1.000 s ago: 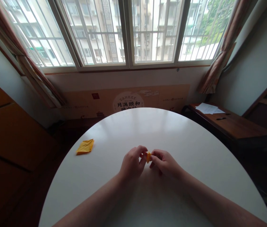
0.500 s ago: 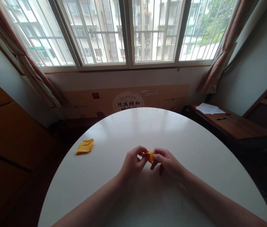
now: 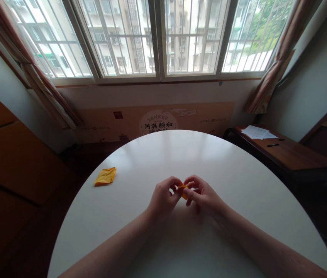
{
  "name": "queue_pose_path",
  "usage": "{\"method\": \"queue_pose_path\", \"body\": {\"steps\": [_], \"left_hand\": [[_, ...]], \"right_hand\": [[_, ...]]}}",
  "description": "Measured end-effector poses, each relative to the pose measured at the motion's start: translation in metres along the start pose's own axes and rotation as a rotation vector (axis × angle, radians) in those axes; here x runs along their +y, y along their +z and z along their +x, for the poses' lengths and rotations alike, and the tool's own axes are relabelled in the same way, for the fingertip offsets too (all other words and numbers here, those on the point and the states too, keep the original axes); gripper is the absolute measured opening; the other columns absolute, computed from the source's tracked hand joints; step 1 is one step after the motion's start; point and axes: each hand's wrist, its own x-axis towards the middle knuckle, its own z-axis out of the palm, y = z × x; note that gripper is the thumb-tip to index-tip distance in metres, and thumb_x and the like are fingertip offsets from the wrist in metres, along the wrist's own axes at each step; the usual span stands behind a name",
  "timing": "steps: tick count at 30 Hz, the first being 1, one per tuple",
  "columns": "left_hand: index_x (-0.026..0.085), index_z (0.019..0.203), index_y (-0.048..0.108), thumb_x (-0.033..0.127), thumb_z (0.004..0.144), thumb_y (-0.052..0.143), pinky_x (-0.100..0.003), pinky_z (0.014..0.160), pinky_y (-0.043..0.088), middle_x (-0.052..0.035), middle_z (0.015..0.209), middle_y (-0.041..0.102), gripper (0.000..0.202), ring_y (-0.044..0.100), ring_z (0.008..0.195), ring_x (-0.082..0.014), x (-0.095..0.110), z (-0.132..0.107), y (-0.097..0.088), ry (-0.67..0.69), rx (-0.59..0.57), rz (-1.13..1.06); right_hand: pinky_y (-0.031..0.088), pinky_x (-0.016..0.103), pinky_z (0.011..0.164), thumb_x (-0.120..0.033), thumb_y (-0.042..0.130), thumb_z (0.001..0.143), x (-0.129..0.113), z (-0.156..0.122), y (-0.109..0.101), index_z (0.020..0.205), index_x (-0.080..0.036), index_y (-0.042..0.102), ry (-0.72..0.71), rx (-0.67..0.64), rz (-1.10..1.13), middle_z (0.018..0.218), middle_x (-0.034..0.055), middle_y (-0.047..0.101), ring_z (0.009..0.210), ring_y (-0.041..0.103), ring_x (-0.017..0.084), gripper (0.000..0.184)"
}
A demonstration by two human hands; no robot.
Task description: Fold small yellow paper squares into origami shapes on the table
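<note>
A small folded piece of yellow paper (image 3: 184, 195) is pinched between both hands over the middle of the white table. My left hand (image 3: 165, 195) grips its left side with thumb and forefinger. On the other side, my right hand (image 3: 203, 194) has its thumb and fingers closed on the paper, its fingertips close to those of the left. Much of the paper is hidden behind the fingers. A second piece of folded yellow paper (image 3: 105, 176), flat, squarish and creased, lies apart on the table's left side.
The round white table (image 3: 163, 154) fills the middle of the view. Beyond it are a printed cardboard panel (image 3: 128, 119) and a barred window. At right, a wooden bench (image 3: 296, 154) carries white sheets (image 3: 257, 132) and a small dark object (image 3: 273, 145). An orange-brown cabinet (image 3: 9, 154) stands at left.
My right hand's forefinger and thumb have shifted left over the paper, covering more of it and coming nearer the left fingertips. The camera view has moved slightly. The paper at left lies still.
</note>
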Motion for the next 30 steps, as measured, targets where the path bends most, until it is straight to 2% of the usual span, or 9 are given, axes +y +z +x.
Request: {"method": "queue_pose_path", "body": {"steps": [6,11,15,20,25,30], "left_hand": [[0.019,0.088,0.063,0.019,0.080,0.066,-0.021,0.055,0.050,-0.0015,0.080,0.069,0.009,0.065,0.068,-0.0143,0.003,-0.001,0.001,0.021,-0.012,-0.048],[0.018,0.092,0.063,0.022,0.077,0.069,-0.022,0.057,0.053,-0.0036,0.083,0.070,0.016,0.066,0.073,-0.0160,0.006,-0.001,0.001,0.010,-0.086,-0.139],[0.017,0.099,0.063,0.030,0.079,0.071,-0.023,0.058,0.054,-0.0063,0.091,0.068,0.025,0.066,0.081,-0.0182,0.002,-0.001,0.000,-0.006,-0.157,-0.253],[0.016,0.103,0.059,0.041,0.087,0.064,-0.024,0.054,0.055,-0.0075,0.092,0.066,0.030,0.067,0.080,-0.0185,-0.006,0.000,0.003,-0.130,-0.186,-0.454],[0.017,0.106,0.057,0.034,0.082,0.069,-0.025,0.056,0.056,-0.0076,0.095,0.067,0.031,0.068,0.083,-0.0195,-0.003,-0.001,0.005,-0.186,-0.197,-0.468],[0.016,0.096,0.059,0.029,0.081,0.068,-0.024,0.053,0.055,-0.0048,0.084,0.067,0.023,0.068,0.076,-0.0179,0.001,-0.001,0.005,-0.210,-0.156,-0.455]], "right_hand": [[0.048,0.018,0.035,-0.055,0.063,0.082,0.001,0.001,0.000,0.097,-0.020,0.053,-0.014,0.034,-0.005,0.088,0.0036,0.065,0.064,0.070,0.018,0.040],[0.048,0.019,0.034,-0.056,0.062,0.083,0.000,0.000,0.002,0.092,-0.019,0.053,-0.019,0.060,-0.001,0.083,0.0035,0.066,0.061,0.067,0.017,0.039],[0.048,0.019,0.036,-0.055,0.063,0.083,0.000,-0.001,0.002,0.088,-0.019,0.053,-0.040,0.070,0.008,0.079,0.0015,0.063,0.061,0.064,0.015,0.038],[0.046,0.018,0.034,-0.055,0.063,0.083,0.001,0.000,0.001,0.088,-0.018,0.054,-0.052,0.100,-0.001,0.079,0.0004,0.059,0.058,0.062,0.013,0.038],[0.047,0.019,0.035,-0.054,0.064,0.084,0.003,0.000,0.001,0.089,-0.019,0.055,-0.054,0.102,0.009,0.077,0.0004,0.061,0.059,0.063,0.015,0.036],[0.048,0.019,0.036,-0.051,0.066,0.083,0.005,0.000,0.001,0.089,-0.019,0.057,-0.060,0.092,0.003,0.077,0.0010,0.063,0.060,0.065,0.016,0.034]]}}
